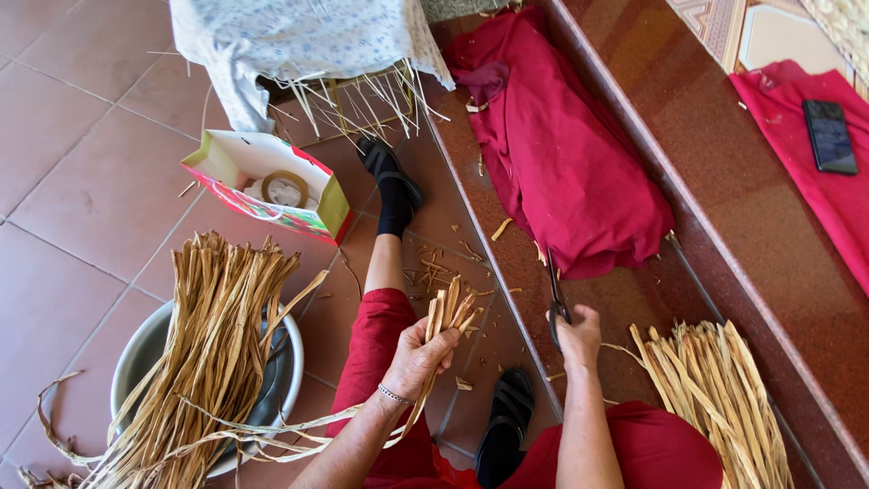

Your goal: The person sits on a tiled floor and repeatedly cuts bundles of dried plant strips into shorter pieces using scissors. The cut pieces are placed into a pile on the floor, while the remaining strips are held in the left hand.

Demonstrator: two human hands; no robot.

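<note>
1. Left hand (418,355) up in front of the knee, fingers curled tight round a small bunch of dried straw strips (450,312); the cut ends fan out above the fist, long tails trail down and away to the left.
2. Right hand (577,333) closed on the handles of dark scissors (554,288), blades pointing up and away, tips just beside the edge of the red cloth (566,154). Whether the blades are parted, I cannot tell.
3. The held strips: pale tan, flat, ribbon-like, ends uneven, a little splayed. They sit between the two hands, apart from the scissors.
4. Lower left, a metal basin (136,362) holds a big sheaf of the same straw (213,335), spilling over the rim onto the tiled floor.
5. Right of the right arm, another pile of strips (715,398) lies on the polished brown step.
6. Small offcuts (434,270) litter the floor near the outstretched leg.
7. Further up, an open gift bag (312,204) with a tape roll (285,188) inside; on the far right, a phone (829,136) on red fabric.
</note>
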